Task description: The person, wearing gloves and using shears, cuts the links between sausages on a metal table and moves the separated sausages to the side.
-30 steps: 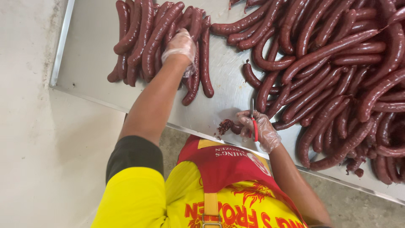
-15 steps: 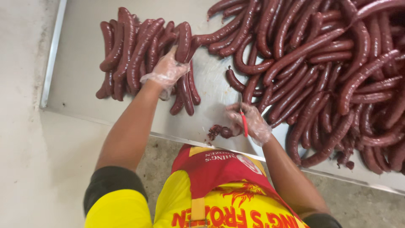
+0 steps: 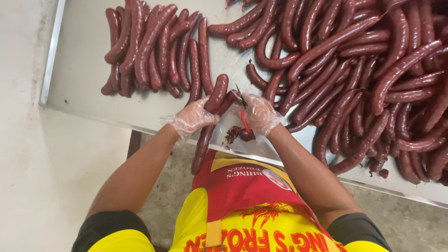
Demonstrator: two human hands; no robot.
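Scissors [image 3: 242, 112], red-handled, are sitting clenched in the right hand [image 3: 258, 113] at the near edge of the steel surface [image 3: 79, 70]; left hand [image 3: 192, 118] fingers are grasping a dark sausage [image 3: 211, 122] hanging over that edge. Snipping cleanly probably means keeping the link taut, blades close to its end.

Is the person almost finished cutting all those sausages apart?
Not nearly. A smaller pile of separate sausages lies done on the left of the metal table. The left hand holds a sausage while the right hand works red-handled scissors at its end. The big heap on the right looks left to do.
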